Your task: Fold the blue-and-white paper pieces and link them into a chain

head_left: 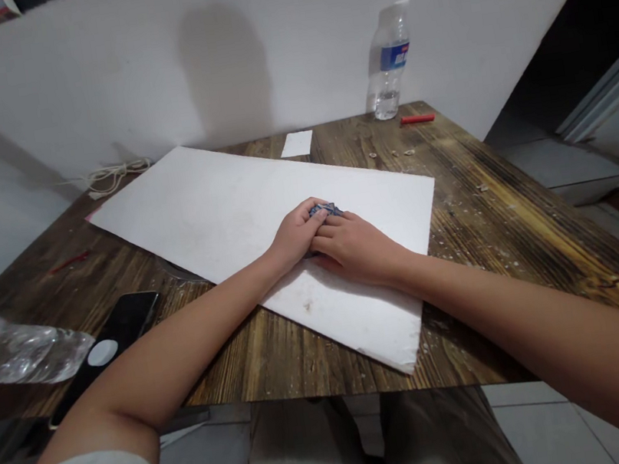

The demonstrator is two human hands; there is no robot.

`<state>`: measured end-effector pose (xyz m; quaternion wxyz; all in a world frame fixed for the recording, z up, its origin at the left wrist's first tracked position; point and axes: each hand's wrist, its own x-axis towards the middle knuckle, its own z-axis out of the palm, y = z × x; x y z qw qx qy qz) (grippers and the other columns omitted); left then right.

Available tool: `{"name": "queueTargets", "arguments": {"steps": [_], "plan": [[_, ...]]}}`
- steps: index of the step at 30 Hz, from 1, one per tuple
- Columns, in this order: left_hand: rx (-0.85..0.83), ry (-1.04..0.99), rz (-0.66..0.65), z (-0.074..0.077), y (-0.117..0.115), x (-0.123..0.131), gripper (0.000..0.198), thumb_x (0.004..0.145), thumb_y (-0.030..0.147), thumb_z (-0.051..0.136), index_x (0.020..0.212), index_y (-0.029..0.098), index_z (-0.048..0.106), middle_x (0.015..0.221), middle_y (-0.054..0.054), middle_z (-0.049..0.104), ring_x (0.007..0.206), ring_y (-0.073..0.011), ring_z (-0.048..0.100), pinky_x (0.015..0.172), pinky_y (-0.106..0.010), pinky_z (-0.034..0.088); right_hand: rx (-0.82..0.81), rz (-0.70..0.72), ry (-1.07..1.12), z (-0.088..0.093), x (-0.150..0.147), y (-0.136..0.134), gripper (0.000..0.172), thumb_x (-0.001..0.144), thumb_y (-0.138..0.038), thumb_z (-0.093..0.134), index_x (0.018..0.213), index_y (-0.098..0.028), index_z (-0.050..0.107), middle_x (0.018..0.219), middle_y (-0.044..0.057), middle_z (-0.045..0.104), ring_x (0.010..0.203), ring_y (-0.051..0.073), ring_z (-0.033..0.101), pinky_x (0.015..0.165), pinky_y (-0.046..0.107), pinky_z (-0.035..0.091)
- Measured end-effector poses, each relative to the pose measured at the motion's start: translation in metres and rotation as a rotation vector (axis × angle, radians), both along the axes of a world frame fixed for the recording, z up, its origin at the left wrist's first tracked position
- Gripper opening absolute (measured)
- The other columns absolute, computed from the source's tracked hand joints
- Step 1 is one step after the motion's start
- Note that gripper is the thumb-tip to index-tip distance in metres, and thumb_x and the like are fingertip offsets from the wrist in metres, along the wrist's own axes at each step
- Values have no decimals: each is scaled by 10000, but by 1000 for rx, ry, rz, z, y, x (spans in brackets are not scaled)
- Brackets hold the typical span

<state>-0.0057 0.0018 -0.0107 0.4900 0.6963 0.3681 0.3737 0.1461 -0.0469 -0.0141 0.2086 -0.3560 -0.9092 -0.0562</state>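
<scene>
Blue folded object point(322, 210) clasped between curled left hand point(294, 236) and right hand point(354, 248).

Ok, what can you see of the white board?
The board is a large, plain white rectangular sheet with a matte surface, probably foam board, with some thickness showing at its near corner. It lies flat and skewed on the wooden table, with scuffs and a small dirty patch near its front edge. The left hand and right hand rest on it around a small blue item, and the left forearm crosses it.
</scene>
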Motion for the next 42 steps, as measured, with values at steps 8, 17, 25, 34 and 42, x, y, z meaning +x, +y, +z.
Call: {"name": "queueTargets", "arguments": {"steps": [8, 17, 25, 34, 42], "plan": [[-7, -6, 3, -2, 1, 0, 165, 894, 344, 550, 953, 208, 623, 937, -26, 662, 887, -145, 588, 845, -298, 469, -9, 7, -3, 1, 0, 0, 197, 936, -269, 522, 1000, -190, 690, 1093, 81, 710, 1076, 255, 561, 857, 385, 364], [-27, -20, -6, 1, -2, 1, 153, 894, 333, 546, 938, 203, 614, 899, -20, 659, 860, -142, 591, 839, -303, 470, -3, 6, 4, 2, 0, -1, 197, 945, -284, 519, 987, -197, 690, 1080, 74, 716, 1049, 244, 565, 823, 378, 352], [-1, 4, -7, 1, -1, 1, 157, 901, 337, 538, 932, 203, 614, 907, -21, 654, 865, -140, 585, 844, -302, 461, 7, -2, -10, 1, 0, -1, 200, 947, -285, 517, 991, -194, 689, 1090, 76, 714, 1061, 251, 570, 831, 382, 360], [-21, -15, -13, 2, -2, 1, 147, 897, 328, 543, 932, 202, 609, 895, -15, 654, 848, -135, 586, 844, -299, 458, 13, -5, -13, 1, 0, 0, 203, 944, -285, 514, 996, -199, 691, 1089, 77, 712, 1063, 247, 565, 844, 380, 364], [-19, -17, -11, 1, -1, 2, 148, 897, 324, 543, 940, 198, 607, 886, -7, 639, 847, -129, 574, 833, -283, 453, 22, 3, -3, 0, 0, 0, 197, 934, -269, 520, 987, -189, 693, 1079, 82, 716, 1059, 255, 572, 840, 380, 365]]}}
